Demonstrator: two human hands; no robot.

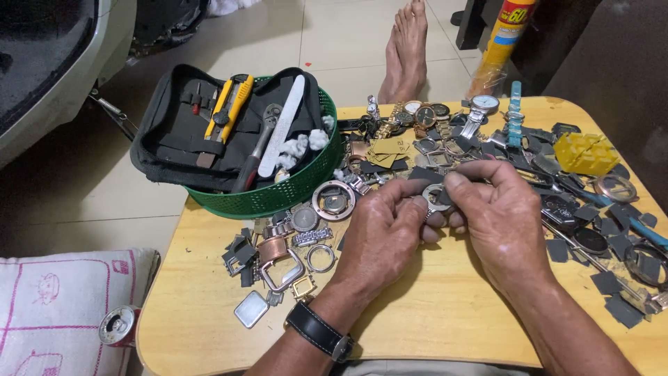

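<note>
My left hand (383, 233) and my right hand (497, 216) meet over the middle of a small wooden table (431, 320). Together they pinch a small round metal watch case (437, 197) between fingertips and thumbs. A black strap watch (318, 330) is on my left wrist. Loose watch cases, rings and bezels (332, 200) lie just left of my hands. Small dark sandpaper squares (612, 292) are scattered on the right.
A green basket (278, 198) at the table's back left holds a black tool pouch (174, 132) with a yellow knife, ratchet and file. Wristwatches (480, 108) and a yellow block (586, 153) lie at the back. A drink can (118, 326), cushion and bare feet (407, 49) are nearby.
</note>
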